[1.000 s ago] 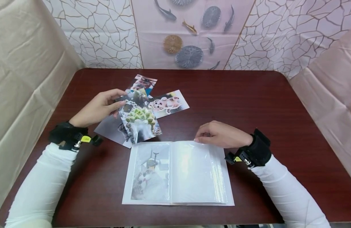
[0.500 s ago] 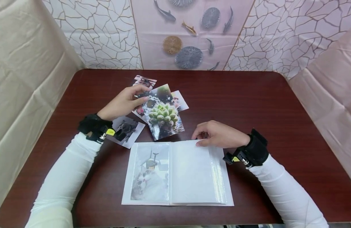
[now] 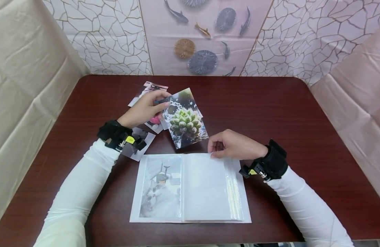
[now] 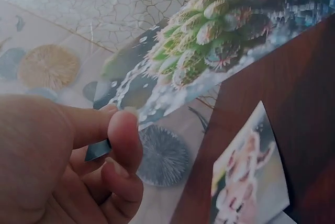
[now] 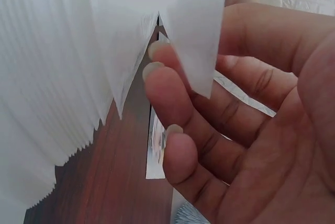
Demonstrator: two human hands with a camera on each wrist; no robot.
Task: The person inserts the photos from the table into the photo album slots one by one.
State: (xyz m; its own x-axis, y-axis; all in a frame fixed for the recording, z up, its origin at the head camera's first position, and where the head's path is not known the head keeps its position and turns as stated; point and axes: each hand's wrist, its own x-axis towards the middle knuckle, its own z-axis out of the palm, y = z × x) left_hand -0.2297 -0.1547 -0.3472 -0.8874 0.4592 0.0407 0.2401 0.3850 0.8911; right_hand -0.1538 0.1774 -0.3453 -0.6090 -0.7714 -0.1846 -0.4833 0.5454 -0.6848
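My left hand (image 3: 148, 109) pinches a photo print of a green succulent (image 3: 186, 124) by its upper left corner, thumb on the picture side. In the left wrist view the succulent print slants up and away from the fingers. An open white photo album (image 3: 205, 195) lies in front, with a pale cat picture (image 3: 160, 193) behind its left page's clear pocket. At the top edge of the right page, my right hand (image 3: 236, 145) pinches a page. The right wrist view shows that album page (image 5: 196, 51) between thumb and curled fingers, its corner lifted from the leaves below.
Left of the succulent print, several loose photos lie overlapping: one at the back (image 3: 151, 85), a pink-toned one (image 3: 155, 125) partly covered by the left hand, and a grey one (image 3: 143, 140) near the album. A patterned curtain (image 3: 205, 41) hangs behind the dark red table (image 3: 264, 106).
The left hand has carried the succulent print to the right, away from the other photos and closer to the album's right page. The right hand stays at the page's top edge.
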